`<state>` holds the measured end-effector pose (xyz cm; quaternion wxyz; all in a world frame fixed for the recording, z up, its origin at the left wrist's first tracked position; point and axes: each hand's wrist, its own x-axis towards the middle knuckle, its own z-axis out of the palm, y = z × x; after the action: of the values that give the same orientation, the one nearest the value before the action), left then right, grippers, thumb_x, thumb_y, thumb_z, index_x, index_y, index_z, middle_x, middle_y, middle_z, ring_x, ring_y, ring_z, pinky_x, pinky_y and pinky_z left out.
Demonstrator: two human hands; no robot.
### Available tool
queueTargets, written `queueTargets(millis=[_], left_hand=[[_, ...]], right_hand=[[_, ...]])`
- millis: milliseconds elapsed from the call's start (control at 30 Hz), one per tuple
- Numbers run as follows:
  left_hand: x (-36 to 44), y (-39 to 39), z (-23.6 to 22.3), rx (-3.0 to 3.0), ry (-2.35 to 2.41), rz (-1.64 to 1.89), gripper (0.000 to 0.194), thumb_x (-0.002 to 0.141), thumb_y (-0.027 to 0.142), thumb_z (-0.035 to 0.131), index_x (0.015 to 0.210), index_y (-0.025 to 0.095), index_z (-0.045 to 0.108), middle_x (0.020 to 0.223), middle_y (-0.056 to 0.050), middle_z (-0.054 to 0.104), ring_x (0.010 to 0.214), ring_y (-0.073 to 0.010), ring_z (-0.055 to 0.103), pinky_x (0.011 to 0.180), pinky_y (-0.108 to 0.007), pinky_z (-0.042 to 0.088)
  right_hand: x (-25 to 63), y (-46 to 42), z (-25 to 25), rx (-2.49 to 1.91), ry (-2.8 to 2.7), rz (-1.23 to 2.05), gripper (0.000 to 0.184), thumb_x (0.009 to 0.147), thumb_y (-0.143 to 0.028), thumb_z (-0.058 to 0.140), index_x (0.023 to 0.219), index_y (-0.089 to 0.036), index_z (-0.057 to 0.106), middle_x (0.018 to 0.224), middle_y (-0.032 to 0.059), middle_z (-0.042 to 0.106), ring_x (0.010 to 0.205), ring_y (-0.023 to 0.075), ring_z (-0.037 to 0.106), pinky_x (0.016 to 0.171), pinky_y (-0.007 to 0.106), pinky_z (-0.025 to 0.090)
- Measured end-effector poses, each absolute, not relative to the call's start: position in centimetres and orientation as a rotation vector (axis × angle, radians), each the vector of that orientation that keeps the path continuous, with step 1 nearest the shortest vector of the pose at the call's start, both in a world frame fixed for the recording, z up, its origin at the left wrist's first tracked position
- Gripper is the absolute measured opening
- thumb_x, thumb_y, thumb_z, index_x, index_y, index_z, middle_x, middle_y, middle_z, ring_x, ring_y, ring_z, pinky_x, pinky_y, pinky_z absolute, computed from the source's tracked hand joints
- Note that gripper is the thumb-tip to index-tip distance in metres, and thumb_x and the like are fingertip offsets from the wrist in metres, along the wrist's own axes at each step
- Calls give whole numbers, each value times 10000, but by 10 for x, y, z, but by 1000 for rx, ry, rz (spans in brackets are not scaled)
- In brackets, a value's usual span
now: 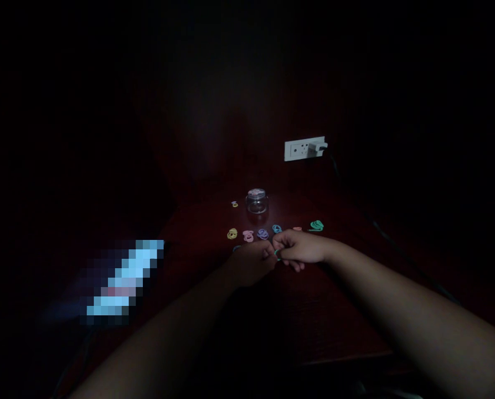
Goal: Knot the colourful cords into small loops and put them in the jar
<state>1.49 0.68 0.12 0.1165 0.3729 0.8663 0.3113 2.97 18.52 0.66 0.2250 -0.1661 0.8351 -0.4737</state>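
The left hand (251, 260) and right hand (299, 248) meet knuckle to knuckle over the dark bench (314, 310), both grips pinching a small green band (276, 253) between them. Much of the band is hidden by fingers. Coloured bands (263, 234) and a jar (257, 201) lie just beyond; no writing is readable.

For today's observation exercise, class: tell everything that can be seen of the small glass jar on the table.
The small glass jar looks clear and round, squat, with a pale top, perhaps a lid, that catches light; its contents cannot be told in the dim picture. It stands upright on the dark reddish table, below the white wall socket. Nothing touches it. Small coloured bands lie in front, and a single one lies to its left. Both hands are nearer the camera, apart from it.
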Motion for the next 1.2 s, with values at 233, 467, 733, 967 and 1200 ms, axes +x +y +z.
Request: queueTargets(millis=[233, 467, 733, 967, 1200], left_hand=[[13, 8, 3, 1068, 2506, 888, 181, 794, 334, 422, 786, 185, 526, 749, 0, 628, 635, -114, 544, 555, -209, 398], [12, 8, -1, 1072, 2515, 903, 196, 800, 355, 417, 793, 197, 533, 743, 8, 625, 632, -112, 542, 541, -204, 387], [13, 8, 0, 1066, 2510, 920, 192, 800, 350, 421, 808, 201, 541, 738, 11, 628, 624, -109, 544, 530, -200, 379], [16, 9, 5, 1048, 2531, 872, 180, 795, 339, 425, 779, 192, 528, 727, 9, 625, 621, -112, 536, 547, -205, 387], [16, 8, 5, 1099, 2556, 841, 161, 787, 318, 436, 776, 188, 530, 752, 3, 614, 648, -118, 524, 560, -210, 388]], right_hand=[[30, 185, 7, -448, 2306, -1308, 63, 696, -110, 422, 733, -160, 418, 557, -55, 545, 363, 52, 520, 321, 125, 348], [29, 186, 6, -458, 2283, -1335, 61, 690, -113, 424, 727, -159, 410, 548, -57, 544, 357, 49, 514, 327, 125, 354], [29, 187, 5, -460, 2295, -1331, 58, 695, -118, 414, 732, -162, 419, 557, -55, 544, 359, 55, 512, 322, 136, 357], [30, 186, 5, -449, 2320, -1308, 69, 694, -108, 417, 738, -161, 424, 559, -54, 540, 362, 52, 514, 321, 128, 356], [32, 185, 8, -421, 2373, -1233, 67, 716, -129, 426, 776, -159, 429, 596, -46, 532, 378, 44, 516, 331, 122, 363]])
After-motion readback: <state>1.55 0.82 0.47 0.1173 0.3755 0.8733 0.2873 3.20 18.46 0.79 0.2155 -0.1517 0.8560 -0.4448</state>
